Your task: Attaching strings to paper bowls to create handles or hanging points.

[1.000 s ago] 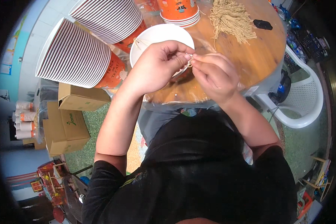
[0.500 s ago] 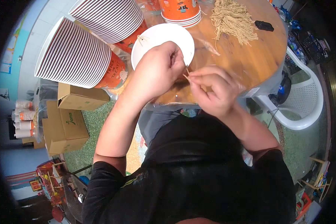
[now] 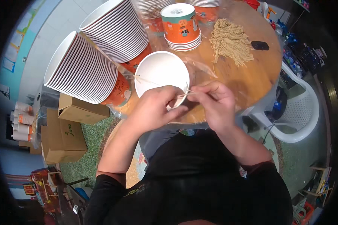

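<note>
A white-lined paper bucket (image 3: 162, 67) stands at the near side of the table with its mouth turned up. A thin beige string (image 3: 142, 79) shows at its left rim and crosses its inside. At the near right rim my left hand (image 3: 157, 108) is closed, fingertips by the string and thumb beside the rim. My right hand (image 3: 218, 103) pinches the string end between thumb and forefinger, almost touching the left fingertips. How the string passes through the rim is partly hidden by the fingers.
Two leaning stacks of paper buckets (image 3: 82, 71) fill the left side. Upside-down orange buckets (image 3: 181, 28) stand at the back. A bundle of beige strings (image 3: 232, 42) and a black object (image 3: 260, 45) lie on the wooden table (image 3: 248, 78). A white plastic chair (image 3: 300, 108) is at the right.
The view has tilted, so the table sits lower in it and more of the back buckets shows. Both hands have come down to the bucket's near rim, and the bucket's inside is plainer.
</note>
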`<state>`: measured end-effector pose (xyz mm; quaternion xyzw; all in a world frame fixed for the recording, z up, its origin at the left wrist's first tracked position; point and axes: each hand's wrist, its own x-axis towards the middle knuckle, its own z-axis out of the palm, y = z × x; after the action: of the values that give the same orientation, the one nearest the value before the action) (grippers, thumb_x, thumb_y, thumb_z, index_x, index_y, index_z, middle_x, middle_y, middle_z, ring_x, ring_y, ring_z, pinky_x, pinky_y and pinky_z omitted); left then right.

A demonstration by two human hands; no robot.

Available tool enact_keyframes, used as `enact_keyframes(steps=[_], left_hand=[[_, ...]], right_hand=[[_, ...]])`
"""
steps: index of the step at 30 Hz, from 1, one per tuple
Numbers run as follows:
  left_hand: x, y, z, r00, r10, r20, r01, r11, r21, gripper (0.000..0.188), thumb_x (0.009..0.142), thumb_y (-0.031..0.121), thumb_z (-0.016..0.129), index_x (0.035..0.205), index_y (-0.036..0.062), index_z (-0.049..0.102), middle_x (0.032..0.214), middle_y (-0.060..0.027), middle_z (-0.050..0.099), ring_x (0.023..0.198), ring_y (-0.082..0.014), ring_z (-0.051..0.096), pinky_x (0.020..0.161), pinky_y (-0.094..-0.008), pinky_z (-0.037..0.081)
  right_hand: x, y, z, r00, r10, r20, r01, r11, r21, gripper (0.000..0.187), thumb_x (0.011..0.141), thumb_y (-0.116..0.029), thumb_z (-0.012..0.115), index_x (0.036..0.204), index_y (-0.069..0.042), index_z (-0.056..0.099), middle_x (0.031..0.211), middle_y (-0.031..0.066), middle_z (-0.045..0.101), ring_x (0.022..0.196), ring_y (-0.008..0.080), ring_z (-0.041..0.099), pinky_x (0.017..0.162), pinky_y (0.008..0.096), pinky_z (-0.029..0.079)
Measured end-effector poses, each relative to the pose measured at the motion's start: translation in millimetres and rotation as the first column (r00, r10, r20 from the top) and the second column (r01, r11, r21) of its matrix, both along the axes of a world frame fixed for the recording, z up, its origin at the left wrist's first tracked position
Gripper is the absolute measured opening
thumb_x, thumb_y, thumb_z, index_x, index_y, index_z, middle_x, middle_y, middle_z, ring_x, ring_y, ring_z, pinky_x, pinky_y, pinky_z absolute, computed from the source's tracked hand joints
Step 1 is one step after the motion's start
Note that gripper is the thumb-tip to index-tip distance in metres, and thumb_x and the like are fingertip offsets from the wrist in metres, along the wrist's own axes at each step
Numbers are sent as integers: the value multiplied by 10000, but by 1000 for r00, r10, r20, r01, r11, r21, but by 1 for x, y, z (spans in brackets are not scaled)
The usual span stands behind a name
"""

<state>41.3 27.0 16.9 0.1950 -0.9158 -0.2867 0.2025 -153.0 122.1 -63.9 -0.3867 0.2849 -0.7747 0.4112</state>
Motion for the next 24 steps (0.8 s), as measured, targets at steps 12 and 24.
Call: enact_keyframes(steps=[12, 24], left_hand=[[9, -2, -37, 761, 108, -640, 191, 905, 379, 274, 946, -89, 836, 1031, 45, 614, 951, 1, 574, 878, -105, 550, 826, -269, 458], [-19, -36, -119, 760, 359, -542, -121, 897, 424, 779, 973, 27, 862, 1631, -4, 447, 1471, -143, 633, 1336, -217, 628, 1135, -372, 518]], right_hand=[[-19, 2, -22, 999, 44, -19, -45, 999, -29, 1516, 740, -196, 1078, 1809, -108, 8, 1739, 158, 389, 1620, 299, 418, 1313, 494, 421], [-94, -64, 63, 268, -576, -772, 518, 762, -389, 1171, 714, -235, 1040, 1658, -2, 386, 1632, 256, 509, 1522, 415, 515, 1261, 529, 447]])
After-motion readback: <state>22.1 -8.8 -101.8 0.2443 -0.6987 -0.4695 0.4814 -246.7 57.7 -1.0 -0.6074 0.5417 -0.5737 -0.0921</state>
